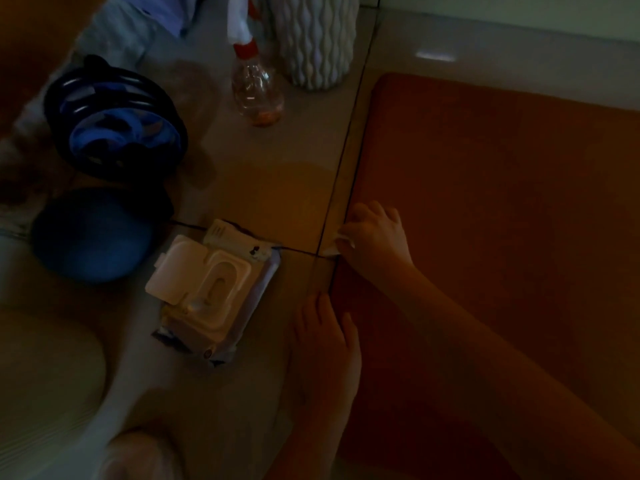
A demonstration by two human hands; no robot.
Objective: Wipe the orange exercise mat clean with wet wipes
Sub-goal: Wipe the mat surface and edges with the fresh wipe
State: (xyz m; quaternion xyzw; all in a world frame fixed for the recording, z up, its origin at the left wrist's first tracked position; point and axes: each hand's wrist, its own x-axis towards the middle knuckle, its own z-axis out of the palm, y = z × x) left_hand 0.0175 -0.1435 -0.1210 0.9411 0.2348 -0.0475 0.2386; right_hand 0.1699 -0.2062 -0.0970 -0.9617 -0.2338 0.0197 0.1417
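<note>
Floor tiles (277, 188) beneath orange mat (502, 202)

The orange exercise mat (502, 202) lies flat on the floor (277, 188), and its far left corner is rounded. A small white wet wipe (333, 243) sits at the mat's left edge, pinched by the right hand (375, 237). The pack of wet wipes (207, 296) lies near the mat on its left, with the white lid open

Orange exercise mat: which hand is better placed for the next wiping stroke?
Right, probably. The right hand grips a white wet wipe at the left edge of the orange exercise mat. The left hand lies flat by that edge, nearer the person, and holds nothing.
</note>
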